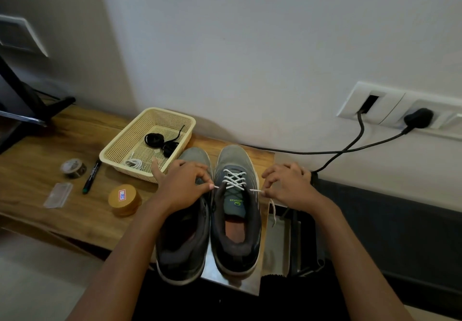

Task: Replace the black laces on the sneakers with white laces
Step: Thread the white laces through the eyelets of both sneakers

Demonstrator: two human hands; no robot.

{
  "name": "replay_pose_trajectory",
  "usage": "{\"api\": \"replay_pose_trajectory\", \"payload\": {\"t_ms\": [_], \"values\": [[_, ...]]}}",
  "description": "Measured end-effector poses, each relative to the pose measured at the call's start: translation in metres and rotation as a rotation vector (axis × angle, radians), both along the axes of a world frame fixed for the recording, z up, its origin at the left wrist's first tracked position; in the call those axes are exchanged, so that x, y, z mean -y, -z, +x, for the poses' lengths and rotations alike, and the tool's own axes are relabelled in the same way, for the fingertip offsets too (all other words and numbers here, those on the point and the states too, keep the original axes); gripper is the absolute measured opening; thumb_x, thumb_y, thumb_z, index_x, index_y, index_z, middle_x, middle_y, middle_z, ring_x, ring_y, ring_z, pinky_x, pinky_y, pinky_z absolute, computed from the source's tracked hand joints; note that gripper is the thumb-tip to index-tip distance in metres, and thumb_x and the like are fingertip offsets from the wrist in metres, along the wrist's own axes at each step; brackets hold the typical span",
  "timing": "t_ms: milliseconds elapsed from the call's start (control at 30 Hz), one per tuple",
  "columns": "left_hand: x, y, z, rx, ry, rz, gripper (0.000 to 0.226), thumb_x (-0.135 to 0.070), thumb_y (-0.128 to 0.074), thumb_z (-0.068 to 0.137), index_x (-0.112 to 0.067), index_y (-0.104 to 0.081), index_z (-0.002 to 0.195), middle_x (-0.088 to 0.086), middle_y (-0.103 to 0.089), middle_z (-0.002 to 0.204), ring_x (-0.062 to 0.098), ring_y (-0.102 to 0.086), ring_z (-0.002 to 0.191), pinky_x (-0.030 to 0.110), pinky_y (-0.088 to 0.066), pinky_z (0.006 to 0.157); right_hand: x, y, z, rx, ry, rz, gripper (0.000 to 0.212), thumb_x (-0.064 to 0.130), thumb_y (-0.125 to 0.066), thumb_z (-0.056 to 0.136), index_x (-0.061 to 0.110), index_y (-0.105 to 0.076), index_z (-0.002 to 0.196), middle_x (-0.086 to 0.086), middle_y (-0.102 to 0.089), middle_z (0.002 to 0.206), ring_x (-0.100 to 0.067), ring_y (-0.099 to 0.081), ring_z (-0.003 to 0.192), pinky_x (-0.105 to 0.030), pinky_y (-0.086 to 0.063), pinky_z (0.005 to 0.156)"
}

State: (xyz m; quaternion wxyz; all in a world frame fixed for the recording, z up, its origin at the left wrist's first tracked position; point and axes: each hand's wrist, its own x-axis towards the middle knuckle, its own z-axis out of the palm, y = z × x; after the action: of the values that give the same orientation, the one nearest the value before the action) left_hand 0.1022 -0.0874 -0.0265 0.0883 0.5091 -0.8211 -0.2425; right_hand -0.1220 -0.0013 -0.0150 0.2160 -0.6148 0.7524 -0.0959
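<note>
We see both hands in a fine pinch: the left hand [185, 183] closes thumb and forefinger on one end of the white lace [234, 179], and the right hand [287, 183] on the other end. Each hand is on its own side of the right-hand sneaker [236, 240], which stands on the wooden table [37, 170]. The long axis of this sneaker runs away from us, toe to the wall, and the lace ends go out sideways across it, so we judge the coming pull must be outward and equal. On the tongue we read only "…WEAR", and the round wooden box [124, 199] has a sticker "35".
</note>
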Motion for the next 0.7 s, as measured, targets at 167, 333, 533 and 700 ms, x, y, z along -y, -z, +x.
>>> {"api": "replay_pose_trajectory", "payload": {"t_ms": [167, 333, 533, 700], "values": [[0.0, -0.002, 0.001, 0.044, -0.002, -0.034, 0.025, -0.047, -0.064, 0.083, -0.045, -0.052, 0.061, -0.024, -0.049, 0.127, 0.013, -0.023, 0.136, 0.059, 0.015, 0.109, -0.006, -0.004, -0.011, 0.053, 0.01, 0.053, 0.024, 0.036, -0.067, 0.084, 0.039, -0.054, 0.064, 0.016, -0.052, 0.122, -0.015, -0.026, 0.126, -0.038, -0.01, 0.108], [-0.002, -0.006, 0.002, 0.052, -0.024, -0.017, 0.023, -0.046, -0.063, 0.085, -0.043, -0.053, 0.064, -0.023, -0.046, 0.135, 0.012, -0.019, 0.138, 0.056, 0.021, 0.106, -0.006, -0.002, -0.013, 0.074, 0.019, 0.063, 0.021, 0.035, -0.067, 0.084, 0.035, -0.057, 0.066, 0.019, -0.052, 0.11, -0.016, -0.029, 0.126, -0.04, -0.011, 0.109], [-0.001, -0.005, 0.002, 0.073, -0.027, 0.004, 0.023, -0.047, -0.062, 0.085, -0.045, -0.053, 0.065, -0.022, -0.044, 0.137, 0.013, -0.018, 0.138, 0.057, 0.018, 0.108, -0.005, 0.002, -0.017, 0.153, 0.024, 0.112, 0.021, 0.032, -0.065, 0.086, 0.031, -0.06, 0.066, 0.014, -0.063, 0.086, -0.011, -0.052, 0.103, -0.043, -0.022, 0.109], [0.001, 0.0, 0.0, -0.055, -0.054, 0.02, 0.011, -0.05, -0.061, 0.085, -0.042, -0.065, 0.078, -0.02, -0.051, 0.132, 0.015, -0.026, 0.135, 0.058, 0.007, 0.112, -0.008, -0.016, -0.021, 0.52, 0.102, 0.012, 0.012, 0.002, -0.069, 0.08, 0.012, -0.069, 0.072, 0.001, -0.068, 0.065, -0.003, -0.06, 0.061, -0.021, -0.048, 0.069]]}}
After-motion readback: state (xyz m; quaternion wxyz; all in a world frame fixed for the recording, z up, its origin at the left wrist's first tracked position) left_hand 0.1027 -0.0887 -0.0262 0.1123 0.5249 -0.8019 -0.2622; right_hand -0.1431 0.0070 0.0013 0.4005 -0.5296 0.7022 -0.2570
